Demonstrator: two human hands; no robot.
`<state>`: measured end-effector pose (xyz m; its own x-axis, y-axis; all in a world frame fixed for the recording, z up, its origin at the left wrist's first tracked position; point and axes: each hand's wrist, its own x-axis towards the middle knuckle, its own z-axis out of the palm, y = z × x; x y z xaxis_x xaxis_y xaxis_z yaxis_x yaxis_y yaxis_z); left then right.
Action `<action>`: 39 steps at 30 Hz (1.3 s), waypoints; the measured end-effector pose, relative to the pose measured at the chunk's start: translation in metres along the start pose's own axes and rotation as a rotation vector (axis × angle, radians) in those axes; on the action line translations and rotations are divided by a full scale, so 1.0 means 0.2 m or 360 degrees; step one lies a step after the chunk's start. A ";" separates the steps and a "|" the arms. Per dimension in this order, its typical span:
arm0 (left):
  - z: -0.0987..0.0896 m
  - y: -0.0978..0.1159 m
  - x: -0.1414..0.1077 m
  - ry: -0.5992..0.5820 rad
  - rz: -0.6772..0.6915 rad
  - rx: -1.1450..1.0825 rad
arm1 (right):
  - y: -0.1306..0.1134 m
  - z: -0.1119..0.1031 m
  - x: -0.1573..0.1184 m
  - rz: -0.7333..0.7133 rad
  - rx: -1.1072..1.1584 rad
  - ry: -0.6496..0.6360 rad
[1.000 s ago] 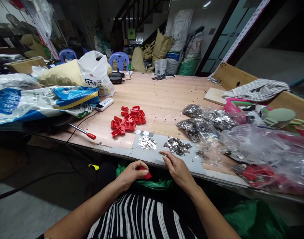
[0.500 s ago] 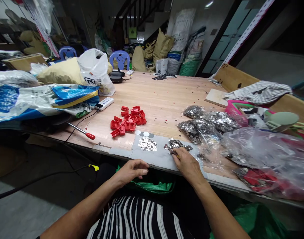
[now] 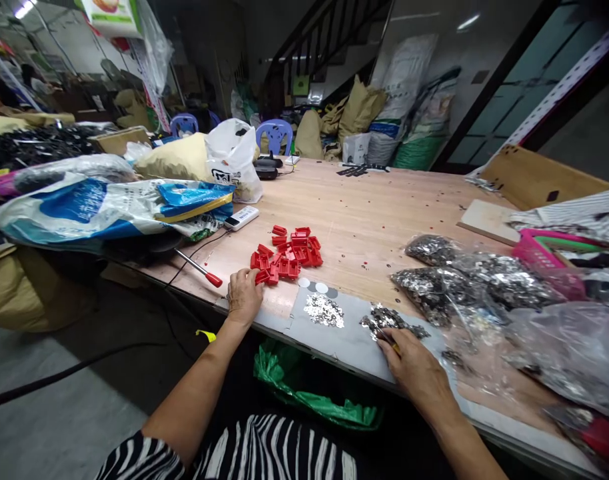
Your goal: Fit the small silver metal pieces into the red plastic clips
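My left hand (image 3: 245, 297) is at the near left edge of a pile of small red plastic housings (image 3: 299, 250), its curled fingers closed on a red piece at the rim of the pile. Between the thumb and fingers of my right hand (image 3: 417, 363) is a thin pair of tweezers (image 3: 387, 335) with a bit of yellow on it. The tip meets a heap of small dark metal pieces (image 3: 384, 317) on a grey mat (image 3: 334, 343). A heap of bright silver metal pieces (image 3: 324, 311) lies to the left on this mat, by some round discs (image 3: 321, 288).
Clear bags of metal parts (image 3: 434, 287) lie on the right, near a pink basket (image 3: 539, 257). A red-tipped metal lever (image 3: 212, 279) sticks out at the left, beside a blue and white sack (image 3: 84, 207). Below the table edge hangs a green bag (image 3: 324, 403).
My left hand has moved from the front of the table, left and forward to the red housings. My right hand stays at the dark metal heap with the tweezers. The view has turned left.
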<state>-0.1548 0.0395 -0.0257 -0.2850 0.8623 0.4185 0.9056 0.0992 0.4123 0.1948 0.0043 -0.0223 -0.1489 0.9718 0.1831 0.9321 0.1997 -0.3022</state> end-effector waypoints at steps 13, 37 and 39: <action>-0.09 0.04 -0.11 -0.0023 -0.0035 -0.0924 | -0.03 -0.02 -0.03 -0.0019 0.0074 -0.0008; -0.17 0.36 -0.40 -0.0872 -0.0224 -0.1739 | -0.04 -0.06 -0.10 0.0075 0.0073 0.0057; -0.17 0.37 -0.41 -0.0883 -0.0203 -0.1711 | -0.07 -0.05 -0.11 0.0057 0.0107 0.0099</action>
<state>-0.0748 -0.0399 -0.0021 0.0587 0.9978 0.0316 0.0834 -0.0364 0.9958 0.1886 -0.0208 -0.0129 -0.0930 0.9691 0.2284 0.9119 0.1750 -0.3711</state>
